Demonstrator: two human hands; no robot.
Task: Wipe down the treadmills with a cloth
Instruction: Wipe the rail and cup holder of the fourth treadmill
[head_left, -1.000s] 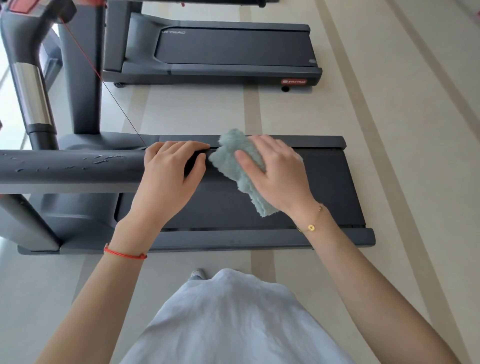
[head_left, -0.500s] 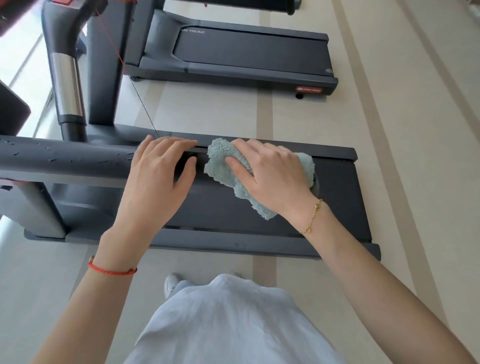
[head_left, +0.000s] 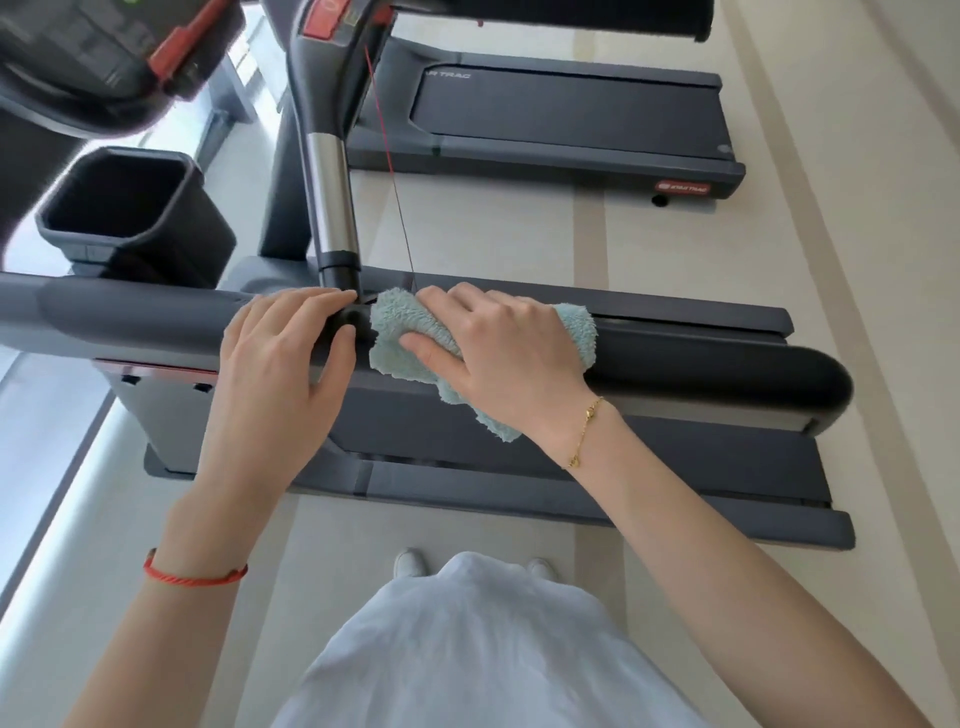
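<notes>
The near treadmill (head_left: 701, 499) lies across the view, its dark grey handrail (head_left: 727, 374) running from the left edge to a rounded end at the right. My right hand (head_left: 509, 353) presses a fluffy light-blue cloth (head_left: 400, 332) onto the handrail, fingers wrapped over the cloth. My left hand (head_left: 280, 374) grips the same handrail just left of the cloth, thumb under the bar. The running belt below is mostly hidden by the rail and my arms.
A second treadmill (head_left: 561, 109) stands farther back. A chrome and grey upright (head_left: 330, 208) with a red safety cord rises behind my hands. A black cup holder (head_left: 130, 218) and the console (head_left: 104, 57) sit at the upper left. Pale striped floor surrounds the machines.
The view has tilted up and closer, revealing the console, cup holder and the rail's rounded end. My right hand has spread the cloth flatter over the rail; my left hand keeps its grip.
</notes>
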